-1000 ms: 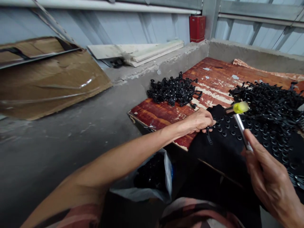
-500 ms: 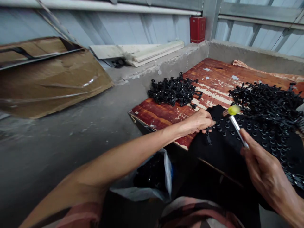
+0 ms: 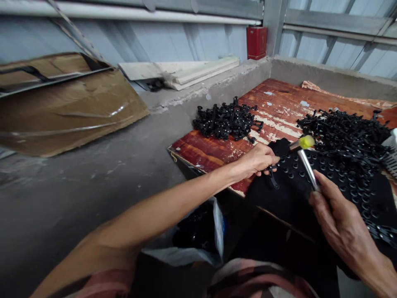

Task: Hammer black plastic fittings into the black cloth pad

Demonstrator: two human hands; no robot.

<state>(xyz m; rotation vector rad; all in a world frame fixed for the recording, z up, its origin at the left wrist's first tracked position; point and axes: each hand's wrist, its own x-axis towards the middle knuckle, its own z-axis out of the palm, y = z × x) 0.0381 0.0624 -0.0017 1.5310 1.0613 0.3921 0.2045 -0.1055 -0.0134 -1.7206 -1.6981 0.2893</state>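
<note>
Near the front edge of the worn red-brown board, my left hand point(image 3: 259, 159) is closed on a small black strap-like part point(image 3: 274, 181) with a ring at its lower end. My right hand point(image 3: 339, 213) grips the shaft of a hammer point(image 3: 307, 167), whose yellow-tipped head is raised slightly over the work, just right of my left fingers. Beneath both lies a black mat point(image 3: 288, 198), with many round black pieces point(image 3: 333, 169) set out in rows. Exactly how the fingertips pinch the strap part is partly hidden.
Two heaps of black parts lie on the board point(image 3: 211, 151): a left heap point(image 3: 228, 118) and a larger right heap point(image 3: 347, 132). A white basket point(image 3: 391, 155) stands at the right edge. Below is an open bag point(image 3: 219, 229) of dark pieces. Cardboard point(image 3: 71, 111) leans left.
The view has shifted slightly, bringing more of the white basket in. My right hand and the hammer have moved a little left; my left hand keeps its hold on the strap part.
</note>
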